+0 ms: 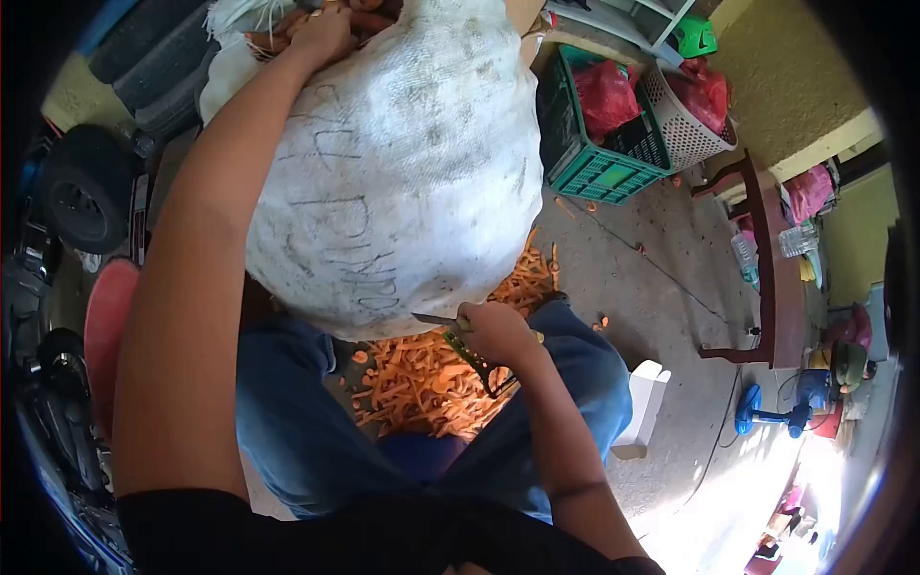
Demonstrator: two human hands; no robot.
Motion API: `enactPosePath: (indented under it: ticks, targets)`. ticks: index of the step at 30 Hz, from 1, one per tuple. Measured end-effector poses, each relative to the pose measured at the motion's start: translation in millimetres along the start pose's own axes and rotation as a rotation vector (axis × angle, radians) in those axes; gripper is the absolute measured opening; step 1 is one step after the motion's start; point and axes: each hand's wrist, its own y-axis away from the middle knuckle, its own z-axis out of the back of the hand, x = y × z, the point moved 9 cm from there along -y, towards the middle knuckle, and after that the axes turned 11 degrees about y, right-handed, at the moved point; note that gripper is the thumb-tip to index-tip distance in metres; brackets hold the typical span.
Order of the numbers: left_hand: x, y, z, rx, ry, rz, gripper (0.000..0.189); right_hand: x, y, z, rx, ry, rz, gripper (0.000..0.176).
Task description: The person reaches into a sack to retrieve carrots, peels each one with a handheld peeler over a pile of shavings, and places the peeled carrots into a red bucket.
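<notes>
A large, full white woven sack [422, 172] with dark handwriting stands in front of me. At its open top, my left hand [324, 36] reaches in among orange-brown carrots [369, 19]; its fingers are mostly hidden there. My right hand [498, 333] is closed round the handle of a small knife [436, 319], whose blade points left near the sack's lower edge. Just under that hand hangs a green and black strip [470, 359] that I cannot identify. Between my legs, orange carrot peelings and cut ends [422, 383] lie heaped on the floor.
A green crate [604, 172] and a white basket [685, 105] hold red plastic bags at the upper right. Right of them lies a brown wooden frame [764, 259]. A white box [644, 407] sits by my right knee, a blue fan [797, 417] farther off. Tyres [86, 192] stand left.
</notes>
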Motion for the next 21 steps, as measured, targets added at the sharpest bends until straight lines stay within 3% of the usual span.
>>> enactPosePath:
  ticks: [4,11,13,15,16,18,21]
  targets:
    - [8.0,-39.4,-26.3,0.125,0.019,0.036,0.048,-8.6,-13.9,13.0,-0.028,-0.029,0.031,0.020]
    - [-9.1,-66.0,-51.6,0.224,-0.128,-0.177,0.038,-2.8,-31.9,21.6,-0.028,-0.034,0.066,0.018]
    - [-12.8,-67.1,-66.5,0.180,-0.508,-0.389,0.035,-3.2,-34.5,21.8,-0.051,-0.036,0.076,0.018]
    - [-13.7,-61.5,-88.1,-0.168,-1.865,-0.698,0.033,-4.4,-35.7,25.1,-0.077,-0.035,0.081,0.018]
    - [-10.2,-62.0,-94.6,-0.266,-2.082,-0.744,0.031,-3.8,-36.0,25.1,-0.074,-0.024,0.086,0.019]
    - [-0.8,-62.9,-103.3,-0.341,-2.231,-0.762,0.029,-1.7,-36.4,25.0,-0.071,-0.014,0.094,0.019]
    - [-4.9,-57.7,-99.0,-0.353,-2.213,-0.734,0.027,0.9,-34.2,24.3,-0.070,-0.018,0.096,0.020]
